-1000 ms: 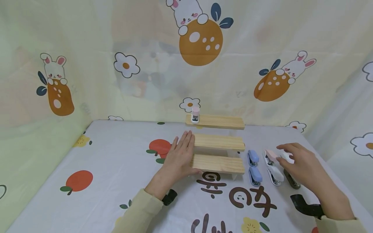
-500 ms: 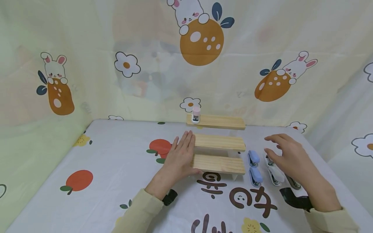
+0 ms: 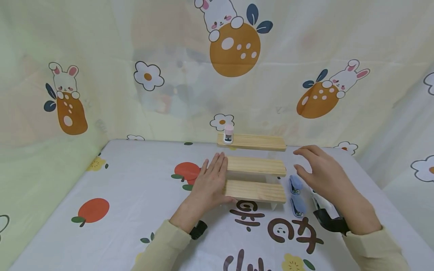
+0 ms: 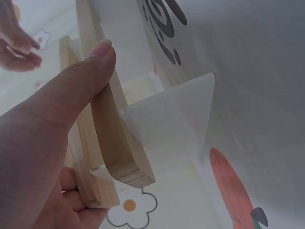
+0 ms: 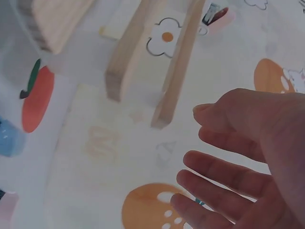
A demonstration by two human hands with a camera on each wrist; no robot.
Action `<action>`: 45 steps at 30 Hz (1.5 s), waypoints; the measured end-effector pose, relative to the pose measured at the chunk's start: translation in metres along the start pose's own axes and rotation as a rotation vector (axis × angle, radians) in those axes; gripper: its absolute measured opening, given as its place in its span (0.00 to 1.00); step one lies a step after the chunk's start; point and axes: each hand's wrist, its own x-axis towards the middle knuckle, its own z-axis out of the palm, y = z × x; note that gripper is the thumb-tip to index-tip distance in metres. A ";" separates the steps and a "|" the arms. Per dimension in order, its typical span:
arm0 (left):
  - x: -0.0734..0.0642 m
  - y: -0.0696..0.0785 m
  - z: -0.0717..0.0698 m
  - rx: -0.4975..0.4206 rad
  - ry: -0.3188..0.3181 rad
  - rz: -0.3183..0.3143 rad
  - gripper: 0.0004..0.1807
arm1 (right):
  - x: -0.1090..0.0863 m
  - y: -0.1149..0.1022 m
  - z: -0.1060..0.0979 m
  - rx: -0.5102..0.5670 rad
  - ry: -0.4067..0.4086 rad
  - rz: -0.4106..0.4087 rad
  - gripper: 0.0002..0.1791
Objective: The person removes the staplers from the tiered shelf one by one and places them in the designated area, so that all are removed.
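A three-tier wooden rack with clear side supports stands on the table. My left hand [image 3: 209,182] lies along its left end, fingers straight by the middle board [image 3: 255,165]. In the left wrist view the thumb [image 4: 90,67] presses on the lower board [image 4: 112,129]. A small pink-and-white stapler [image 3: 228,134] stands at the left of the top board [image 3: 262,142]. My right hand [image 3: 323,173] hovers right of the rack, thumb and index finger apart, nothing between them. Two blue staplers, one farther [image 3: 295,182] and one nearer [image 3: 298,206], sit beside the rack.
My right forearm mostly covers other staplers; part of a white one [image 3: 315,199] shows. A pink one [image 5: 7,207] appears at the right wrist view's edge. A patterned cloth [image 3: 135,180] covers the table, and a printed curtain [image 3: 169,45] hangs behind.
My right hand has moved left and away from me, from above the pink and white staplers toward the rack's right end. My left hand stays at the rack.
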 end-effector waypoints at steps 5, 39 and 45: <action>0.000 -0.001 0.001 0.009 -0.007 -0.005 0.73 | 0.014 -0.013 -0.003 0.000 -0.021 -0.024 0.21; 0.001 -0.001 0.002 0.018 0.009 -0.002 0.73 | 0.086 -0.065 0.033 0.120 -0.061 -0.113 0.23; 0.000 -0.001 0.002 0.030 0.001 -0.001 0.72 | 0.097 -0.074 0.041 0.144 -0.110 -0.104 0.26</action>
